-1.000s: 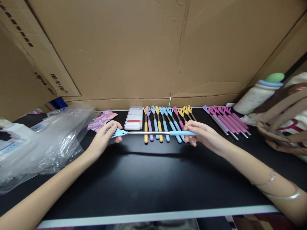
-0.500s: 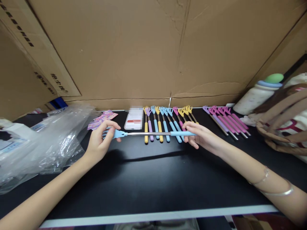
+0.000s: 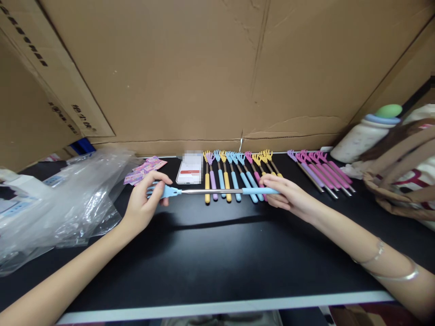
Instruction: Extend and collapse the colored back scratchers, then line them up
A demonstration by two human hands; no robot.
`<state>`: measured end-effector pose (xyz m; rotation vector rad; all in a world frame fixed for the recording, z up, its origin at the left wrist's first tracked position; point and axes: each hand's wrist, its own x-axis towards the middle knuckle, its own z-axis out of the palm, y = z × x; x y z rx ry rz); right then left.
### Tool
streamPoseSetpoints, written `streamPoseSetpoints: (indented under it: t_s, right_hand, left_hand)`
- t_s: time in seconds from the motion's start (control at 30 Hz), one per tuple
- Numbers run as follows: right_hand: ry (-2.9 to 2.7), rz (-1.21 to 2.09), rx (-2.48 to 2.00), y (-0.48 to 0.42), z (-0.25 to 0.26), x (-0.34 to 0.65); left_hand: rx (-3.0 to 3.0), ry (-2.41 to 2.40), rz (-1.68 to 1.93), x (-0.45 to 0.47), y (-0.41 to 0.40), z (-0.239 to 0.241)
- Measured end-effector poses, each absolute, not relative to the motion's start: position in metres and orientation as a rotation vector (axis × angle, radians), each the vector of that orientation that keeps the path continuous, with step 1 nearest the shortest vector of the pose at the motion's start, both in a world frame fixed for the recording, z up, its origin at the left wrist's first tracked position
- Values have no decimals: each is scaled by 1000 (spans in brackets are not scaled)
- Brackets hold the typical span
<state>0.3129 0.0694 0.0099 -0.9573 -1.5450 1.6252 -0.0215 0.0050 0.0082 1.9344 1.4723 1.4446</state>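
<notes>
A light-blue back scratcher [image 3: 212,191] with a metal rod is held level above the black table, its rod drawn out. My left hand [image 3: 146,194] is closed round the clawed head at its left end. Thumb and fingers of my right hand [image 3: 287,194] grip the blue handle at the other end. Behind it lies a row of back scratchers [image 3: 228,181] in yellow, purple, blue and pink, claws toward the back. Farther right, another group of pink and purple back scratchers [image 3: 322,172] lies slanted, metal rod ends toward me.
Clear plastic bags [image 3: 78,203] are heaped at the left beside colourful cards [image 3: 146,169]. A phone [image 3: 189,168] lies near the cardboard wall [image 3: 190,77]. At the right are a white bottle [image 3: 360,138] and a beige bag [image 3: 390,181]. The black table [image 3: 217,267] has a pale front edge.
My right hand's fingers have closed more fully round the handle. The back scratcher has shifted slightly right and toward me; my left hand keeps its hold on the head.
</notes>
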Motion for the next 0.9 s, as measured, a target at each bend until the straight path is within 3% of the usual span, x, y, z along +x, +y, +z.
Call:
streamPoseSetpoints:
  t_s: [0.27,0.9]
  right_hand:
    - [-1647,1485,-939,67,12,311]
    - [-2241,721,-987,63,13,313]
  left_hand:
    - [1752,1427,1368,-22,11,6]
    - [1690,1426,1340,-30,18,-1]
